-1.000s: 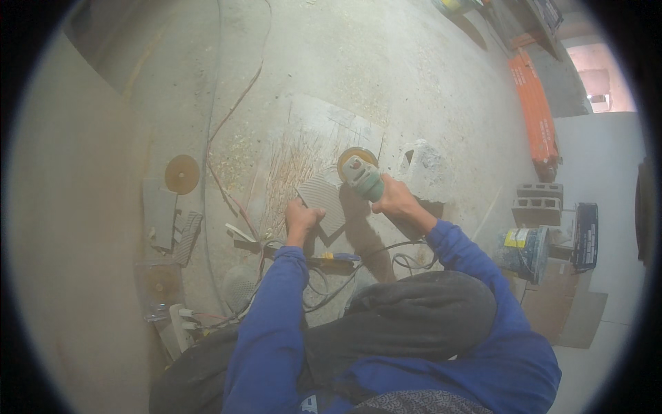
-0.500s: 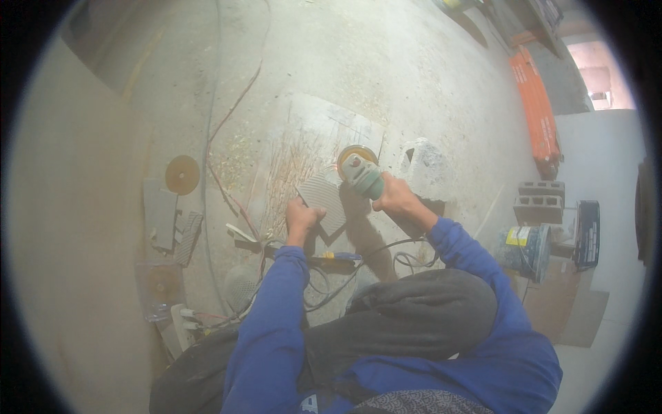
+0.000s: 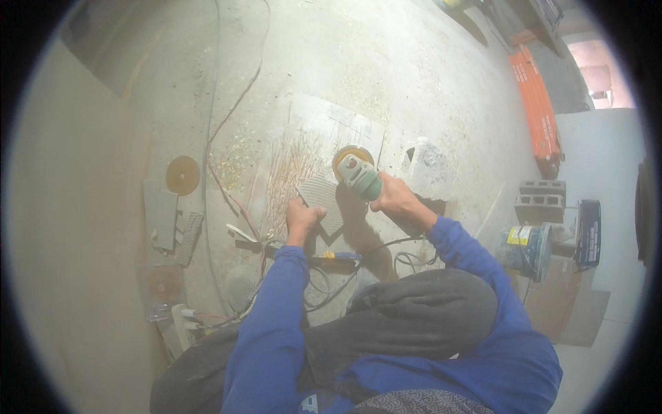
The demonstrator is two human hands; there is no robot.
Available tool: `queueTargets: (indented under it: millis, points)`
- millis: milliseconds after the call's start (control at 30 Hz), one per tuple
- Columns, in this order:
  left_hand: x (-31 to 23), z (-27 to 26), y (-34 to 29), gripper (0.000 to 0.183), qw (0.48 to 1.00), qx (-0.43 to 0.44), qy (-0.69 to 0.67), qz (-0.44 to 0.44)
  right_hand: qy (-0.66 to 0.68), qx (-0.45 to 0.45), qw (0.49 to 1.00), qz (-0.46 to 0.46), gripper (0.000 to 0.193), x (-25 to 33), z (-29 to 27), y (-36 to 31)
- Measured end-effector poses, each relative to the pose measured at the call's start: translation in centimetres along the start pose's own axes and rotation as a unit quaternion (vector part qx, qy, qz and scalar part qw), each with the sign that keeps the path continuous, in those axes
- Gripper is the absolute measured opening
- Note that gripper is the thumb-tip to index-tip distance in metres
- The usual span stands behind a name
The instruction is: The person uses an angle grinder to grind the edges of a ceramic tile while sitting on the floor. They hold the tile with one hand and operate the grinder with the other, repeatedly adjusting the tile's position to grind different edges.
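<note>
My right hand (image 3: 397, 195) is wrapped round the body of a green and grey angle grinder (image 3: 362, 178). The round disc (image 3: 347, 154) of the grinder is at the right edge of a grey tile piece (image 3: 323, 200) with a ridged face; dust hides whether they touch. At the tile's lower left edge, my left hand (image 3: 301, 218) grips it, thumb on top. Under the tile lies a pale board (image 3: 276, 165) covered in reddish cut marks.
To the left lie a loose brown disc (image 3: 183, 175), tile offcuts (image 3: 163, 217) and a power strip (image 3: 182, 328). Cables (image 3: 407, 261) loop near my knees. A bucket (image 3: 525, 250), hollow blocks (image 3: 540, 208) and an orange package (image 3: 536, 110) stand right. Dust hazes the air.
The grinder and my right hand have shifted slightly to the left. My left hand and the tile piece stay in place.
</note>
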State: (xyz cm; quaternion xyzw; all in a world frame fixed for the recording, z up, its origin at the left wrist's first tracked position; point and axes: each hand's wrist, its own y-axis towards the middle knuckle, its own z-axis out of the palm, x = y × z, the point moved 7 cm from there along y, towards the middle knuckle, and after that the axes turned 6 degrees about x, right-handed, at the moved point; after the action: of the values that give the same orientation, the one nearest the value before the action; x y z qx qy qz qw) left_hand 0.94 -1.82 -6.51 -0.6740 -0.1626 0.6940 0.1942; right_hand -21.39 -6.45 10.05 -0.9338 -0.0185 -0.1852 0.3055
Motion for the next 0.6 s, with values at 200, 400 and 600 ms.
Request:
queueTargets:
  millis: [200,400,600]
  points:
    - [-0.02,0.08,0.08,0.034,1.0,-0.001,0.001,0.002,-0.008,-0.006,1.0,0.009,0.068,-0.17,-0.64,-0.39]
    - [0.11,0.11,0.26,0.035,1.0,-0.001,-0.007,0.014,0.015,-0.007,1.0,-0.013,0.065,0.63,-0.32,-0.6]
    - [0.36,0.04,0.37,0.035,1.0,-0.001,0.01,-0.003,-0.017,0.0,1.0,0.005,0.075,-0.29,-0.61,-0.17]
